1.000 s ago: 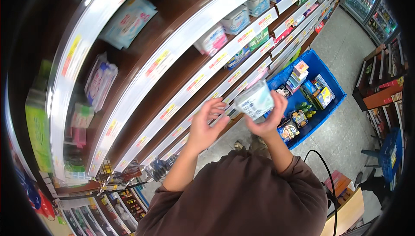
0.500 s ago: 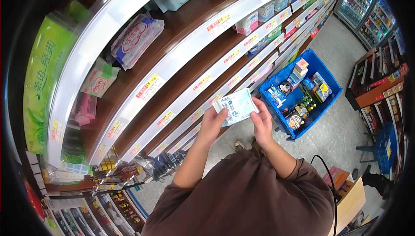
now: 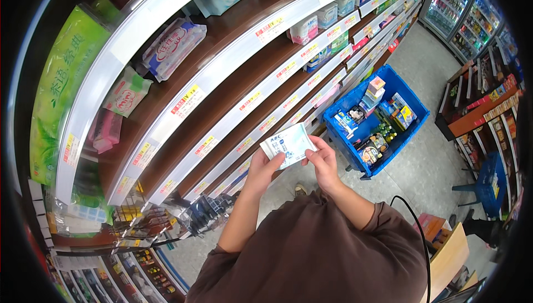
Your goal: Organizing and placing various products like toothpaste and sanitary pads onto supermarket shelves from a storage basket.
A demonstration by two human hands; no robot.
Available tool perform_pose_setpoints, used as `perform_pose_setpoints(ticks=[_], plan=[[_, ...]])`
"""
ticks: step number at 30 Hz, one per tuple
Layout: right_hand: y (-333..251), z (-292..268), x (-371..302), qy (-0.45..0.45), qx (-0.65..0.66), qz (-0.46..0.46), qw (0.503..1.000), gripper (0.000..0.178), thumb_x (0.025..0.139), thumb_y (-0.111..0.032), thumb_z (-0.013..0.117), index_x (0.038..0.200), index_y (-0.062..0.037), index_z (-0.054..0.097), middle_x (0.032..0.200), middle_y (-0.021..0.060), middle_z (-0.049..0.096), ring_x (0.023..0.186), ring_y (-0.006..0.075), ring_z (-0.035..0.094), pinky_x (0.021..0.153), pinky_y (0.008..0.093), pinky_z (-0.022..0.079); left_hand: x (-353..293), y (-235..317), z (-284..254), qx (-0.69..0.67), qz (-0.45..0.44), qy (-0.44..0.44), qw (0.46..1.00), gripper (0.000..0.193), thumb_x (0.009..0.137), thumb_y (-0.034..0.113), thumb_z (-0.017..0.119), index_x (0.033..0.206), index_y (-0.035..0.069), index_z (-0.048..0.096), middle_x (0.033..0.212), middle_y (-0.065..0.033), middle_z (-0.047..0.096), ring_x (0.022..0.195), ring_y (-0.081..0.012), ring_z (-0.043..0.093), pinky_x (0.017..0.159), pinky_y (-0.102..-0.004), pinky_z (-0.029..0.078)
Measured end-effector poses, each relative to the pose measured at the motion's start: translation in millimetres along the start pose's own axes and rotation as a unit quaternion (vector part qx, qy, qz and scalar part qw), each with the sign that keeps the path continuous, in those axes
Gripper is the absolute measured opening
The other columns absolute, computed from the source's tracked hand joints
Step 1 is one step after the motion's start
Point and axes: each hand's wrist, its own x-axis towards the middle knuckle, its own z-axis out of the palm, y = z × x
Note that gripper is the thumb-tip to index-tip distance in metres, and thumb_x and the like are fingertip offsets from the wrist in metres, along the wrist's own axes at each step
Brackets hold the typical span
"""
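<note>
Left hand (image 3: 259,174) and right hand (image 3: 324,165), both hands gripping the white-and-pale-blue packet (image 3: 288,146) near its lower edge, clear of the pale shelf edges (image 3: 252,101)! Rightward sits the blue crate (image 3: 397,153), open grey floor (image 3: 420,59) past its rim.

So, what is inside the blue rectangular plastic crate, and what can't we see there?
In the blue rectangular plastic crate: slim green bottles, a white-and-blue packet, a yellow-and-blue box and a dark package. Anything beneath them is covered.
</note>
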Motion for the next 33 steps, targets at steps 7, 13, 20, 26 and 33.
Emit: perform_pose_setpoints(ticks=[7, 13, 20, 26, 33], plan=[[2.5, 9.5, 5.5, -0.020, 0.023, -0.019, 0.999, 0.039, 0.094, -0.017, 0.060, 0.127, 0.0033, 0.053, 0.093, 0.0053, 0.067, 0.073, 0.0099, 0.058, 0.067, 0.0244, 0.046, -8.8, 22.6, 2.0, 0.077, 0.125, 0.038, 0.988, 0.040, 0.088, 0.000, 0.066, 0.126, -0.004, 0.052, 0.119, -0.0099, 0.063, 0.108, -0.0143, 0.060, 0.094, -0.0310, 0.047], [8.3, -2.5, 9.2, -0.005, 0.027, 0.009, 1.000, 0.029, 0.095, -0.015, 0.061, 0.120, -0.0016, 0.057, 0.089, 0.0026, 0.067, 0.077, 0.0078, 0.060, 0.066, 0.0223, 0.046, 6.6, 61.5, 11.4, 0.282, 0.292, 0.120, 0.906, 0.041, 0.082, 0.002, 0.073, 0.119, -0.004, 0.056, 0.112, -0.0102, 0.064, 0.105, -0.0145, 0.060, 0.089, -0.0308, 0.049], [13.9, -39.4, 11.9, 0.069, 0.055, 0.009, 0.996, 0.018, 0.090, -0.003, 0.064, 0.108, -0.0031, 0.060, 0.086, 0.0017, 0.066, 0.078, 0.0080, 0.063, 0.063, 0.0216, 0.047, 72.3, 110.2, 28.0, 0.586, 0.436, 0.269, 0.628, 0.044, 0.080, 0.010, 0.075, 0.120, -0.001, 0.059, 0.105, -0.0200, 0.065, 0.094, -0.0359, 0.063, 0.085, -0.0407, 0.050], [5.1, -102.2, 23.4, 0.135, 0.030, 0.023, 0.990, 0.015, 0.091, -0.004, 0.064, 0.105, -0.0040, 0.061, 0.083, 0.0003, 0.066, 0.077, 0.0063, 0.062, 0.062, 0.0197, 0.045, 119.6, 121.4, 26.8, 0.372, 0.352, 0.254, 0.821, 0.046, 0.085, 0.012, 0.075, 0.122, -0.009, 0.056, 0.118, -0.0179, 0.065, 0.101, -0.0277, 0.064, 0.090, -0.0363, 0.049], [1.6, -184.6, 45.0, 0.201, 0.025, 0.021, 0.979, 0.013, 0.090, -0.007, 0.064, 0.103, -0.0052, 0.062, 0.083, -0.0013, 0.064, 0.075, 0.0067, 0.062, 0.060, 0.0192, 0.042, 125.5, 132.8, 5.3, 0.436, 0.319, 0.320, 0.779, 0.044, 0.087, 0.006, 0.071, 0.125, -0.010, 0.054, 0.122, -0.0201, 0.062, 0.110, -0.0261, 0.060, 0.097, -0.0365, 0.045]])
